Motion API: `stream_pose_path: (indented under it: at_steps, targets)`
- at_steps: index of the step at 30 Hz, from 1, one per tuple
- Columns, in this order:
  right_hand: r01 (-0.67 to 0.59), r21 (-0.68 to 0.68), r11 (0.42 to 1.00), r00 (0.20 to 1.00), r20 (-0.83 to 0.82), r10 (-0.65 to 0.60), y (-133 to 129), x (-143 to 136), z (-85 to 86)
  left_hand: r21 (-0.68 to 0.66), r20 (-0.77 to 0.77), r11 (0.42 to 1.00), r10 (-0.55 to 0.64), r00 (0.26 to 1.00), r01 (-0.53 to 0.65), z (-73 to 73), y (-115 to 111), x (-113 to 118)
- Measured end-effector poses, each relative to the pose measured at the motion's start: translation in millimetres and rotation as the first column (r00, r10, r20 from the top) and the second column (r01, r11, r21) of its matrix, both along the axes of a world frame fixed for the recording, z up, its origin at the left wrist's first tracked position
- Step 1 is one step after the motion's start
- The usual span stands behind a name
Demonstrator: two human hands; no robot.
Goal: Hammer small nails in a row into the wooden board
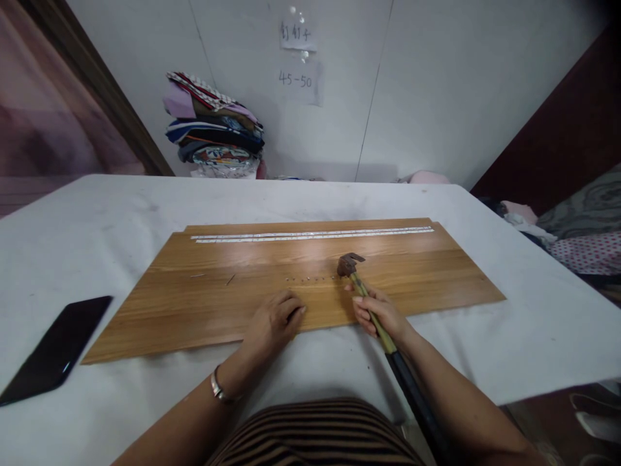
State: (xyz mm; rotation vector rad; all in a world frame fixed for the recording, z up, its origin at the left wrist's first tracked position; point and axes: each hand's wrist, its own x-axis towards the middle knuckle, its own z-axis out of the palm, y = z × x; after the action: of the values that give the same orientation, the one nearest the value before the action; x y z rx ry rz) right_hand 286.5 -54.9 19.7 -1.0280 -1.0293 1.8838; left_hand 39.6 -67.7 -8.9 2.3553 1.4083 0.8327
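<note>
Wooden board (272, 259) under diagonal hammer (385, 340), head (346, 265) forward-left.

Left forearm (189, 421) and right forearm (456, 395) angled forward and inward; left hand (276, 317) back uppermost, fingers bent, tips partly hidden; right hand (381, 312) about level with it, fingers curled in a grip, hands apart.
</note>
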Motion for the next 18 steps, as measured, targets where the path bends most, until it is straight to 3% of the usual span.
stream_pose_path:
  at_steps: [18]
  targets:
    - [-0.027, 0.015, 1.000, 1.000, 0.010, 0.027, -1.6, -0.7, 0.3, -0.011, 0.006, 1.000, 0.004, 1.000, -0.004, -1.3, 0.5, 0.3]
